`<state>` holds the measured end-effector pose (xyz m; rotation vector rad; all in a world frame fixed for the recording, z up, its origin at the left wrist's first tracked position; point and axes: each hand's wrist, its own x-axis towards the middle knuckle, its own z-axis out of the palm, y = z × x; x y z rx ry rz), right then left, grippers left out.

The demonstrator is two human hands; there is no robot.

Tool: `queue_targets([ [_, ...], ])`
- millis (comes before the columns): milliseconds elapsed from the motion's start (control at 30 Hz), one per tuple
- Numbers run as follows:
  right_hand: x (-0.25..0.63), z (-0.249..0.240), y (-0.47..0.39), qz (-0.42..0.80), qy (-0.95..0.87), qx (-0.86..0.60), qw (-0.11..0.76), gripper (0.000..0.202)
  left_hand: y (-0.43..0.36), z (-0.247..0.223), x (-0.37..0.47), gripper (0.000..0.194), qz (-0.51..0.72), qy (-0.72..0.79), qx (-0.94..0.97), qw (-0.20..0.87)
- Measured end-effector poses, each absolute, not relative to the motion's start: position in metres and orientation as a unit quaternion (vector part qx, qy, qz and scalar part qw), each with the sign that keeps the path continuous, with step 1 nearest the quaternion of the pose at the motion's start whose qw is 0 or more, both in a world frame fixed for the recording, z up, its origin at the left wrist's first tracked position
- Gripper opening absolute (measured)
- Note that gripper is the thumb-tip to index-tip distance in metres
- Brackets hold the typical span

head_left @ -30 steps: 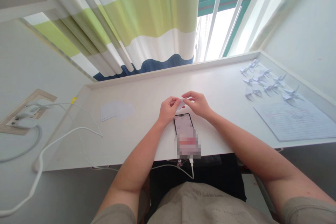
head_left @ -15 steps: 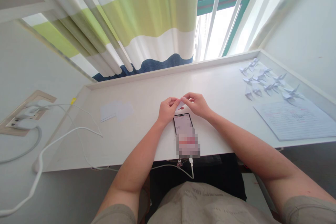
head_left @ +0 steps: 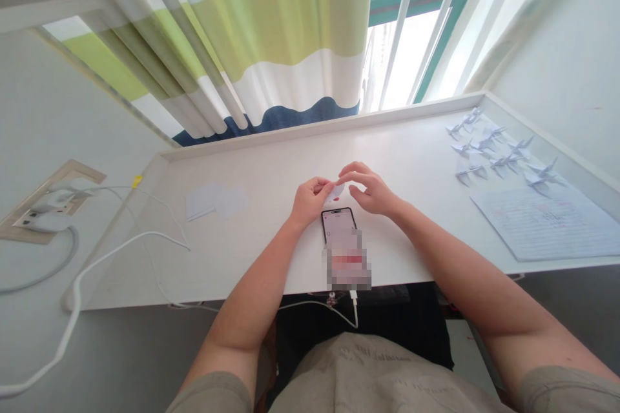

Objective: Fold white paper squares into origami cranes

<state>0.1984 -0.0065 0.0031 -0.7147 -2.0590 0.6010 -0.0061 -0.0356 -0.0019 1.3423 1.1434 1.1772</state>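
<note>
A small folded piece of white paper (head_left: 338, 191) is pinched between the thumb and fingers of my left hand (head_left: 310, 199), above the desk. My right hand (head_left: 372, 190) is beside it on the right, thumb and fingers apart, with the fingertips at the paper's upper edge. Whether they touch it I cannot tell. Just below both hands lies a phone (head_left: 338, 222), its screen lit and its lower part blurred out. Several white folded paper cranes (head_left: 504, 158) sit at the desk's far right.
Loose white paper sheets (head_left: 213, 201) lie on the left of the desk (head_left: 261, 258). A written sheet (head_left: 547, 222) is at the right. White cables (head_left: 72, 297) run from the wall socket (head_left: 53, 200) over the left edge. A charging plug (head_left: 353, 298) hangs from the phone.
My right hand has loosened its pinch on the paper and moved slightly right, its fingers spreading. My left hand keeps its hold. The view has shifted a little.
</note>
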Motion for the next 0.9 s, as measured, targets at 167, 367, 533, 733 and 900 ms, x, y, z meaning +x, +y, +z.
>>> queue_targets([
  [167, 0.206, 0.001, -0.007, 0.150, -0.905, -0.253, 0.308, 0.020, -0.036, 0.004, -0.012, 0.040, 0.438, 0.455, 0.583, 0.510],
  [367, 0.206, -0.003, -0.004, 0.074, -0.928, -0.261, 0.254, 0.016, -0.032, 0.003, -0.018, 0.034, 0.432, 0.467, 0.605, 0.479],
  [533, 0.206, -0.004, -0.004, 0.058, -0.937, -0.259, 0.226, 0.034, -0.033, 0.002, -0.019, 0.027, 0.410, 0.457, 0.631, 0.474],
  [733, 0.204, -0.003, -0.007, 0.053, -0.938, -0.264, 0.220, 0.031, -0.033, 0.001, -0.020, 0.021, 0.391, 0.455, 0.648, 0.470],
  [900, 0.206, 0.000, -0.008, 0.064, -0.938, -0.259, 0.222, 0.024, -0.032, 0.000, -0.022, 0.017, 0.380, 0.448, 0.656, 0.474],
])
